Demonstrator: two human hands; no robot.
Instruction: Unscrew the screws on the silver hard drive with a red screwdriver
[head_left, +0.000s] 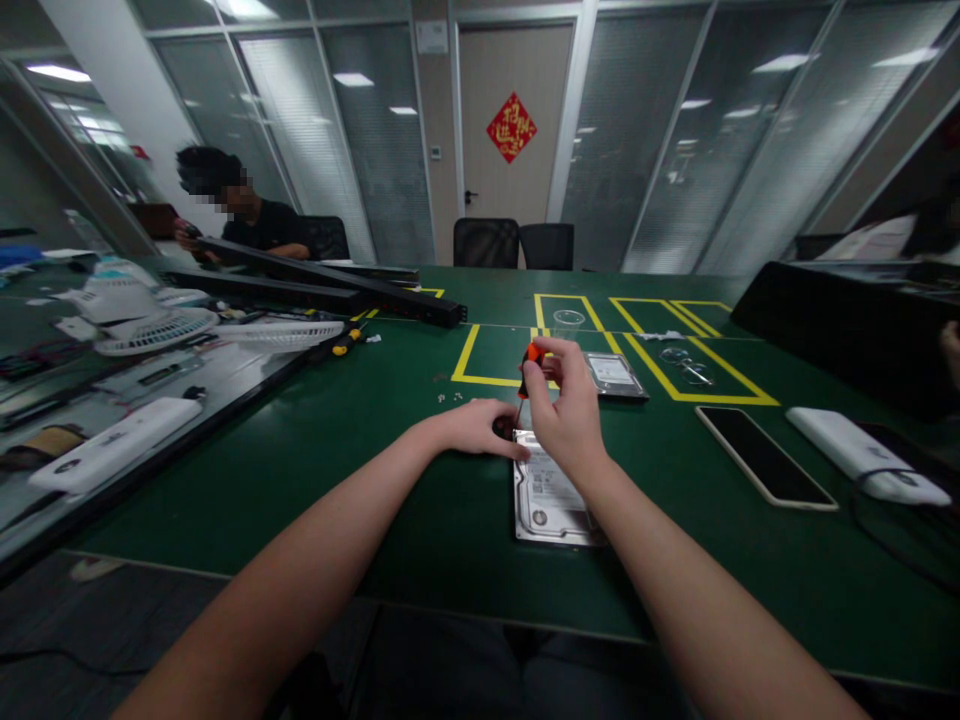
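Note:
A silver hard drive (547, 495) lies flat on the green table (337, 470) right in front of me. My right hand (570, 405) is closed round an orange-handled screwdriver (531, 358), held upright with its tip down at the drive's far left corner. My left hand (480, 428) rests on the table against that same corner, its fingers curled at the drive's edge. Whether it grips the drive is hidden by the right hand. A second hard drive (615, 375) lies further back, inside a yellow taped box.
Tiny screws (448, 397) lie left of my hands. A phone (765, 457) and a white power bank (866, 455) lie right. Yellow taped boxes (675, 345) hold a clear dish (568, 319) and small parts. Fan parts (157, 330) and long black strips (330, 280) sit left; a seated person (247, 215) works there.

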